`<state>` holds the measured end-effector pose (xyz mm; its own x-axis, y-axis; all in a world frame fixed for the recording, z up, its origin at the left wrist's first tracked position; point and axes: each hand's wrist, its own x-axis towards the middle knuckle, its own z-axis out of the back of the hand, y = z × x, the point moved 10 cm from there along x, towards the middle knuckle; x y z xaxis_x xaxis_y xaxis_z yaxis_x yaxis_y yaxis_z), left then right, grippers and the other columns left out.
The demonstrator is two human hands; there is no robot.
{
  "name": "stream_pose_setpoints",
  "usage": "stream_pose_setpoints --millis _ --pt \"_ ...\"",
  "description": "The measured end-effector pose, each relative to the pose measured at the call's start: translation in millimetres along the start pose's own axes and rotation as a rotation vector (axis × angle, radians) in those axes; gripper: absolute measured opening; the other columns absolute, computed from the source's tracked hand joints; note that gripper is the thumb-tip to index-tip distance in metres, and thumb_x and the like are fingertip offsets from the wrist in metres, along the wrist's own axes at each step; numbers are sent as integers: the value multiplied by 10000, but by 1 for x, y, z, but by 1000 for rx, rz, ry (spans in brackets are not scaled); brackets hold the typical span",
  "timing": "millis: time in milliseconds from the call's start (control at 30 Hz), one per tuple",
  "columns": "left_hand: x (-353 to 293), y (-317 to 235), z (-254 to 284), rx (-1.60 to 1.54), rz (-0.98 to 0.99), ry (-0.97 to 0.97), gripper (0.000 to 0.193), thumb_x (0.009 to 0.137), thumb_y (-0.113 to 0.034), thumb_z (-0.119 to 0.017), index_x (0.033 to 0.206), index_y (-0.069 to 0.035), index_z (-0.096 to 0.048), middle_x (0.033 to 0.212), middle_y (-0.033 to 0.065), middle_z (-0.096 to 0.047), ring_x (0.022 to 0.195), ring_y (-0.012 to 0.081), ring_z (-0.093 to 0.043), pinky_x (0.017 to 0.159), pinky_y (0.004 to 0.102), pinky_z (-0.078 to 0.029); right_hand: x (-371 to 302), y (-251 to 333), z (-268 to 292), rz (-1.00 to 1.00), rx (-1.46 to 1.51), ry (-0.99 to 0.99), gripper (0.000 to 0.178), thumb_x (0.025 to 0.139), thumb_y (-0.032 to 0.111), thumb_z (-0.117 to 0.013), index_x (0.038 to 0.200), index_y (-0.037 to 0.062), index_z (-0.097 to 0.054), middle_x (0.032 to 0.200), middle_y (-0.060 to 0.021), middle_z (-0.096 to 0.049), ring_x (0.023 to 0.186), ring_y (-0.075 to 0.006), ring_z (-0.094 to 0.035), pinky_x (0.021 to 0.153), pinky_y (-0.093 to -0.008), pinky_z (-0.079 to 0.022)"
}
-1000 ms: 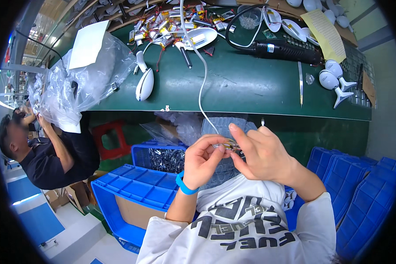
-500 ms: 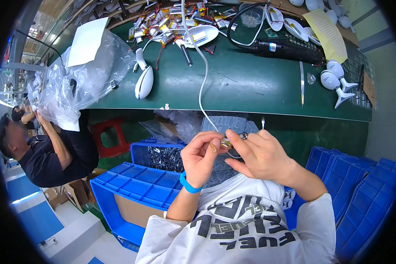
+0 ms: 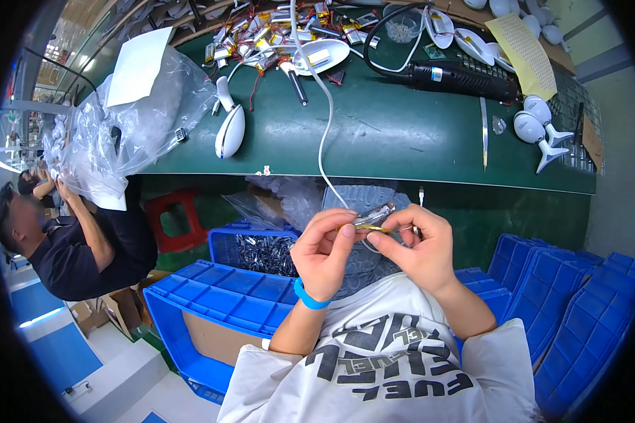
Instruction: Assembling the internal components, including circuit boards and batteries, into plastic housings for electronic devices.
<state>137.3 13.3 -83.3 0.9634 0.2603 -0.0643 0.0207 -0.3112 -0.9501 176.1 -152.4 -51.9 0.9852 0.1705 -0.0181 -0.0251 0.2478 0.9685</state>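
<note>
In front of my shirt, both hands meet on a small silvery part with a yellow edge (image 3: 375,214); it may be a flat battery, but its details are small. My left hand (image 3: 319,248), with a blue wristband, pinches its left end between thumb and fingers. At its right end, the thumb and fingertips of my right hand (image 3: 425,247) close on the yellow edge. A white cable (image 3: 324,134) hangs from above the bench down to my left fingers; where it ends is hidden.
Across the green bench (image 3: 395,144) lie a heap of flat batteries (image 3: 261,44), white lamp-like housings (image 3: 231,134), a black handheld tool (image 3: 462,81) and a plastic bag (image 3: 148,113). Blue crates (image 3: 219,299) stand at both sides below. A person in dark clothes (image 3: 95,247) sits at left.
My right hand has turned and drawn its fingers in, with the thumb now at the yellow edge. The silvery part is tilted up and shows more. My left hand keeps its pinch.
</note>
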Motion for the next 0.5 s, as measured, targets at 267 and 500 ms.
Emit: stream_pose_setpoints --millis 267,500 --pt "-2 0 -4 21 -7 42 153 895 82 -577 1040 75 -626 1134 174 -584 923 214 -665 810 312 -591 1 -7 -1 -102 278 -39 193 731 48 -816 815 27 -644 803 13 -616 601 7 -422 465 -163 -259" --pt "-1 -10 3 75 -84 -16 140 893 82 -583 1022 74 -636 1108 173 -600 914 208 -665 787 306 -593 7 0 -3 -123 183 23 264 700 48 -820 929 41 -688 778 11 -609 616 -10 -439 484 -174 -269"
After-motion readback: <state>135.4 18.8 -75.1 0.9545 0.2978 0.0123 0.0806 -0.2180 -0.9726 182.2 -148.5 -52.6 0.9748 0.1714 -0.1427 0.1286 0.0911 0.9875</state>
